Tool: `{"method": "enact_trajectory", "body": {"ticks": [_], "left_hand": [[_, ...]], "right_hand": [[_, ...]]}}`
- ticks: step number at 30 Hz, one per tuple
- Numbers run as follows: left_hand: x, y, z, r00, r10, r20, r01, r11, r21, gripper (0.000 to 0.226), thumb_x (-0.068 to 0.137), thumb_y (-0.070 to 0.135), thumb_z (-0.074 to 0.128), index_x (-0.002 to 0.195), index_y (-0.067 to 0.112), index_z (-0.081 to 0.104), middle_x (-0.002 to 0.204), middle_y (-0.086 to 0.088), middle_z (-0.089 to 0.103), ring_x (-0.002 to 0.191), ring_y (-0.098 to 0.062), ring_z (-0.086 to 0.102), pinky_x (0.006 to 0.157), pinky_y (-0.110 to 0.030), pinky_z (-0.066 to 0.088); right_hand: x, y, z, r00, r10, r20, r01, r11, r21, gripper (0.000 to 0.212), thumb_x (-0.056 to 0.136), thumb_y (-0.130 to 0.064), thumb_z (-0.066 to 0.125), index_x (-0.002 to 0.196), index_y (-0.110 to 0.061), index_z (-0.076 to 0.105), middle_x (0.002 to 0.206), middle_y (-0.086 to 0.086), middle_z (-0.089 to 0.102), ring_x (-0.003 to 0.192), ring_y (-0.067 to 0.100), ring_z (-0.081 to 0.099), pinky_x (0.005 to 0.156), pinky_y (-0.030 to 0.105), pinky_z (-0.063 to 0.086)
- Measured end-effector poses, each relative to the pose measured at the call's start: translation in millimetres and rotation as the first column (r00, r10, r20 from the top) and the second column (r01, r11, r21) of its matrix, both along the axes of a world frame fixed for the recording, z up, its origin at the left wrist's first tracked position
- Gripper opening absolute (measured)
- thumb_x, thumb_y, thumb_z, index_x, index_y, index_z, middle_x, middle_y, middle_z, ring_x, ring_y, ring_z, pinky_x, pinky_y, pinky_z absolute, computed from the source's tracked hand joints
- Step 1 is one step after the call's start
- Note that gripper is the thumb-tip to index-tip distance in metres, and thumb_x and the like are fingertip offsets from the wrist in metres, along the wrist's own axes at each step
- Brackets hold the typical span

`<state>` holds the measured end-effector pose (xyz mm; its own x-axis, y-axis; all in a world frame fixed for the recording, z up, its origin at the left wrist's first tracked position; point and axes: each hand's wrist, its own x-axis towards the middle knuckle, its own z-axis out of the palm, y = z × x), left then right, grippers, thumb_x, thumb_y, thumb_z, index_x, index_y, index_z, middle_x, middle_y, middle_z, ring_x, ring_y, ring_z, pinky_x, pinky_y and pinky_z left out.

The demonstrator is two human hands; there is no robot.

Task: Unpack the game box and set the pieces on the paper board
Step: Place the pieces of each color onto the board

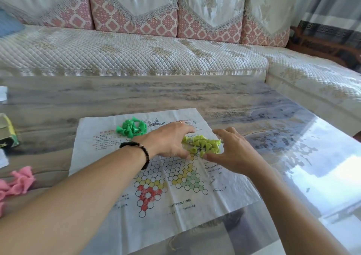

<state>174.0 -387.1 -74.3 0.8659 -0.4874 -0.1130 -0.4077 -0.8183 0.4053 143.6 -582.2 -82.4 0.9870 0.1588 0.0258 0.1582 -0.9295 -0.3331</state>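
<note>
The paper board, printed with circles in a star pattern, lies flat on the table. A heap of lime-green cone pieces sits on its far right part. My left hand and my right hand flank that heap, fingers spread and lightly bent, touching its sides. A second heap of darker green pieces lies on the board's far left part. Pink pieces lie off the board at the left edge. The game box stands at the far left.
The glossy marble-patterned table extends beyond the board, with its right edge near a quilted sofa that wraps around the back and right. White paper scraps lie at the left border.
</note>
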Motion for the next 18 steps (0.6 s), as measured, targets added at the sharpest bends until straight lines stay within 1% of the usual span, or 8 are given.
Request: {"method": "enact_trajectory", "body": {"ticks": [3,5,6,8,10,13,16,18], "left_hand": [[-15,15,3,0.998,0.025,0.062,-0.025,1.0,0.004,0.082,0.08,0.043,0.073,0.148,0.022,0.032,0.139,-0.002,0.044,0.123,-0.019,0.047,0.097,-0.031,0.038],[-28,29,4,0.995,0.043,0.089,-0.043,0.999,-0.002,0.078,0.084,0.045,0.069,0.148,0.024,0.03,0.14,0.0,0.042,0.123,-0.017,0.046,0.097,-0.029,0.038],[-36,38,3,0.994,0.051,0.102,-0.05,0.999,-0.006,0.075,0.086,0.046,0.066,0.148,0.026,0.03,0.142,0.001,0.041,0.125,-0.016,0.044,0.098,-0.03,0.037],[-52,57,3,0.988,0.076,0.137,-0.076,0.997,-0.005,0.072,0.089,0.051,0.059,0.149,0.029,0.027,0.148,0.001,0.036,0.133,-0.017,0.037,0.104,-0.034,0.036],[-70,80,1,0.975,0.101,0.199,-0.108,0.994,0.026,0.07,0.091,0.053,0.054,0.149,0.027,0.027,0.152,0.001,0.031,0.138,-0.016,0.03,0.11,-0.036,0.031],[-95,117,-4,0.937,0.111,0.332,-0.137,0.989,0.057,0.068,0.091,0.059,0.045,0.147,0.022,0.034,0.152,-0.001,0.034,0.142,-0.018,0.024,0.114,-0.036,0.024],[-124,153,-8,0.9,0.147,0.41,-0.196,0.977,0.079,0.081,0.083,0.069,0.021,0.145,0.02,0.038,0.152,-0.004,0.034,0.146,-0.022,0.017,0.118,-0.037,0.013],[-146,175,-12,0.872,0.192,0.451,-0.254,0.964,0.081,0.08,0.084,0.067,0.021,0.142,0.018,0.042,0.15,-0.005,0.039,0.145,-0.024,0.019,0.118,-0.041,0.011]], "right_hand": [[-12,16,6,0.997,0.024,0.073,-0.024,1.0,-0.001,0.08,0.079,-0.057,0.065,0.144,-0.023,0.034,0.136,-0.001,0.043,0.124,0.017,0.042,0.099,0.033,0.039],[-21,32,9,0.992,0.043,0.119,-0.046,0.999,0.021,0.074,0.082,-0.056,0.062,0.143,-0.024,0.036,0.136,-0.002,0.043,0.126,0.017,0.04,0.099,0.032,0.037],[-26,41,10,0.989,0.054,0.138,-0.059,0.998,0.031,0.071,0.083,-0.055,0.06,0.142,-0.023,0.037,0.137,-0.002,0.043,0.126,0.016,0.039,0.099,0.032,0.037],[-36,60,10,0.983,0.075,0.166,-0.082,0.996,0.036,0.066,0.086,-0.054,0.056,0.142,-0.023,0.038,0.138,-0.002,0.043,0.126,0.017,0.038,0.098,0.032,0.037],[-45,81,9,0.975,0.1,0.197,-0.108,0.994,0.032,0.064,0.089,-0.054,0.053,0.142,-0.022,0.038,0.14,-0.002,0.042,0.127,0.017,0.038,0.1,0.032,0.036],[-59,113,6,0.96,0.16,0.23,-0.164,0.986,0.0,0.065,0.09,-0.057,0.047,0.144,-0.024,0.034,0.147,-0.003,0.036,0.135,0.018,0.031,0.108,0.037,0.032],[-74,145,4,0.942,0.225,0.25,-0.212,0.974,-0.079,0.066,0.092,-0.057,0.042,0.147,-0.023,0.027,0.151,-0.002,0.03,0.14,0.022,0.025,0.11,0.04,0.028],[-84,167,3,0.926,0.28,0.254,-0.257,0.959,-0.118,0.066,0.094,-0.057,0.04,0.148,-0.023,0.025,0.153,-0.001,0.028,0.141,0.023,0.024,0.111,0.041,0.029]]}}
